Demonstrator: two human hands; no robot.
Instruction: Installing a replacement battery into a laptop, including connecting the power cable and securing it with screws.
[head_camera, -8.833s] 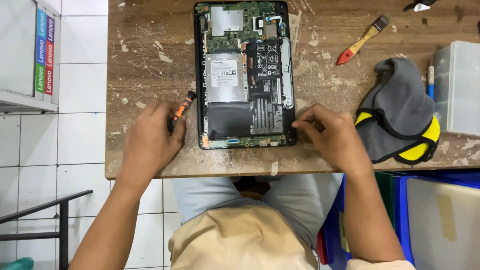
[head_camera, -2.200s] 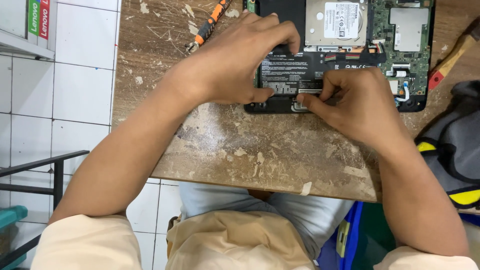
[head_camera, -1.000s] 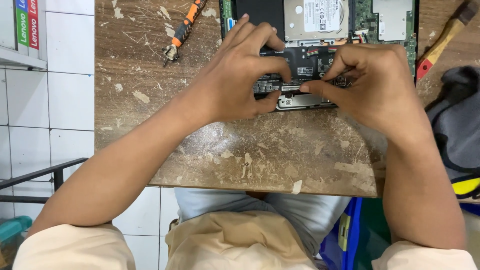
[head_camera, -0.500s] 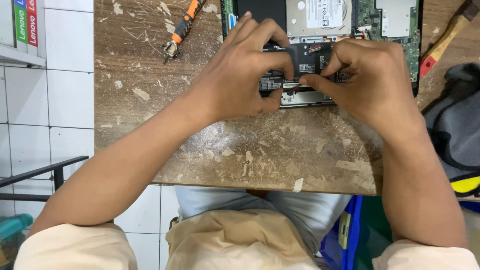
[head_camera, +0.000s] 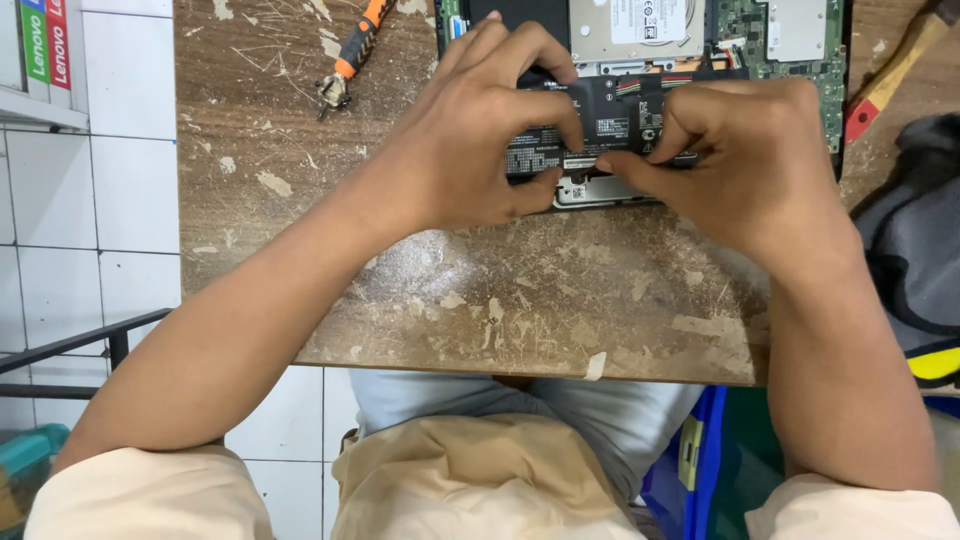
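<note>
A: Looking down at the worn wooden table (head_camera: 480, 300), both hands meet on the opened laptop (head_camera: 800, 60) at its near edge. What does each one hold?

B: The left hand (head_camera: 470, 150) is curled over the black battery (head_camera: 610, 120), fingers on its far edge and thumb pressed against the near edge, so it is grasping the battery. The right hand (head_camera: 750, 160) comes in from the other side, thumb and forefinger pinched at the battery's near edge, right above the small silver bracket (head_camera: 600, 192).

A: Where does the battery sit, exactly?

B: Inside the laptop's open shell, along the edge nearest the person, just in front of the silver hard drive (head_camera: 635, 25). The green circuit board (head_camera: 785, 35) lies to its right.

A: Which way does it run?

B: Its long axis runs left to right across the view, parallel to the table's front edge. The two hands close on it from opposite ends, fingertips almost touching near the middle. Neither is clearly nearer; both are in contact.

A: Is the battery lifted or flat?

B: I cannot tell; the fingers cover most of it.

A: Anything else close by?

B: An orange-handled screwdriver (head_camera: 352, 50) lies on the table up and to the left, well apart from the left hand. A red-and-wood brush handle (head_camera: 890, 75) rests to the right of the laptop, and a grey and yellow cloth bag (head_camera: 920, 260) sits at the right edge.
</note>
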